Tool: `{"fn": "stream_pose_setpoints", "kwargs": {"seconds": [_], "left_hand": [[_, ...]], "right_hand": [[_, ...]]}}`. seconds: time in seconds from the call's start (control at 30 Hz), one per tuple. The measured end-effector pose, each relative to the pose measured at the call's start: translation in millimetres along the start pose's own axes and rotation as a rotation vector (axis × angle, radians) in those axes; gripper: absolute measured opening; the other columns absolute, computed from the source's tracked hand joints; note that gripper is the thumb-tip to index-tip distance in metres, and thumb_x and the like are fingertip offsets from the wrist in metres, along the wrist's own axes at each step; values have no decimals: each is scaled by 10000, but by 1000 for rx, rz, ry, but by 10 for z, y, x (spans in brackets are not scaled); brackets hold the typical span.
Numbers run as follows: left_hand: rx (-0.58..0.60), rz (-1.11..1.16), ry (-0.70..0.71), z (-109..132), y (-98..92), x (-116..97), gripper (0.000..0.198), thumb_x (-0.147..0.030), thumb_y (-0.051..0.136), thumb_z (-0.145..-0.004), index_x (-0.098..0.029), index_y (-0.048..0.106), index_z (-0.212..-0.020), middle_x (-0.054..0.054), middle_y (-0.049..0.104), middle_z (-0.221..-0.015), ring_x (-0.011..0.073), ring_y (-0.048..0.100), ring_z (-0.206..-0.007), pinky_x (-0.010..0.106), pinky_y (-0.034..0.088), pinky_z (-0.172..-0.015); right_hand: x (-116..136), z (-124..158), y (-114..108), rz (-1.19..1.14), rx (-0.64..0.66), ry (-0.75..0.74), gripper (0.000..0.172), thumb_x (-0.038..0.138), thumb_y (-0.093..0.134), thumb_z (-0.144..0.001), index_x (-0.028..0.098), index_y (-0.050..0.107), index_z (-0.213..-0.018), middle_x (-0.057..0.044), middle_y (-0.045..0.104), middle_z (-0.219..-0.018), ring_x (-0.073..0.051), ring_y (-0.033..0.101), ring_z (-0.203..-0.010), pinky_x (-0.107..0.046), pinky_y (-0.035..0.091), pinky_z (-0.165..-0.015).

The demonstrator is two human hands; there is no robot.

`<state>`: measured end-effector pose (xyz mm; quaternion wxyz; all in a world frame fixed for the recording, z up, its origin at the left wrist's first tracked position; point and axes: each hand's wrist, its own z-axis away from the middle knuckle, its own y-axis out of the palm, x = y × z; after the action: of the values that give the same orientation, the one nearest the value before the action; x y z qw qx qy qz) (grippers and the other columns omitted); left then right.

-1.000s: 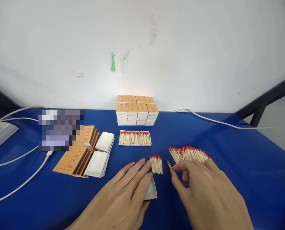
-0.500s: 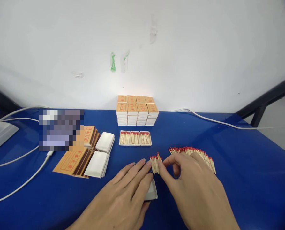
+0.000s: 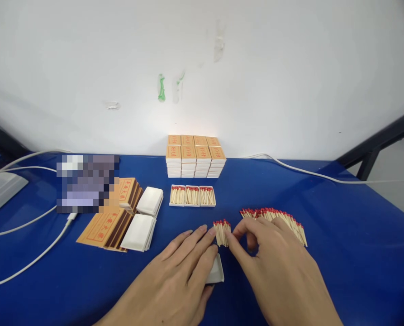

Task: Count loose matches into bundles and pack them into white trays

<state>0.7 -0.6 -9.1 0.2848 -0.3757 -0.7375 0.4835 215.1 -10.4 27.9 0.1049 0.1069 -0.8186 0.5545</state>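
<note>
A small bunch of red-tipped matches [image 3: 221, 233] stands between my two hands, heads pointing away from me. My left hand [image 3: 178, 276] lies across a white matchbox tray [image 3: 217, 270], its thumb and forefinger on either side of it. The other left fingertips touch the bunch's left side; the palm hides most of the tray. At the bunch's right side, my right hand [image 3: 276, 267] is closed in a pinch, thumb and forefinger on the matches. Behind its knuckles spreads a larger pile of matches [image 3: 286, 219], partly covered by the hand.
Three filled matchbox trays [image 3: 192, 196] sit before a stack of closed matchboxes [image 3: 195, 156] by the wall. Left are orange matchbox sleeves [image 3: 103, 228], white trays [image 3: 139, 232] and a blurred-out device [image 3: 88, 183] with a white cable [image 3: 54, 249]. Another cable [image 3: 300, 170] runs along the right.
One match that stuck up above the bunch now stands level with the others. Both hands have kept nearly the same place, and the whole view has shifted very slightly.
</note>
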Motion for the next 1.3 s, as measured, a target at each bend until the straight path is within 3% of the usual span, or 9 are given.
{"fn": "stream_pose_setpoints", "kwargs": {"seconds": [0.6,0.83,1.03,1.3], "left_hand": [[-1,23,-8,-7,4,-8,521,-197,386,-1131,-53,492,-1620,124,553,-1681,283,605,-1505,423,569,-1183],[-23,7,-15,24,41,-17,526,-214,395,-1140,-69,487,-1637,117,522,-1707,282,586,-1522,418,558,-1195],[-12,7,2,0,8,-6,474,-227,387,-1154,-68,567,-1562,136,573,-1664,292,599,-1511,427,579,-1174],[-5,-10,6,-7,-10,-4,479,-247,382,-1165,-66,555,-1572,135,569,-1668,284,593,-1516,414,569,-1181]], "right_hand": [[99,22,79,47,-11,-36,298,295,602,-978,283,559,-683,-28,625,-692,-269,585,-710,-391,407,-672],[30,33,-22,32,-38,-6,394,453,563,-1051,274,593,-701,-27,636,-689,-255,594,-702,-408,431,-690],[-164,93,-30,174,-131,34,407,524,438,-1085,272,706,-911,-88,718,-833,-330,624,-840,-438,430,-703],[-194,175,18,372,-146,-11,412,450,431,-1074,250,700,-834,-105,678,-753,-333,547,-789,-458,409,-725]]}}
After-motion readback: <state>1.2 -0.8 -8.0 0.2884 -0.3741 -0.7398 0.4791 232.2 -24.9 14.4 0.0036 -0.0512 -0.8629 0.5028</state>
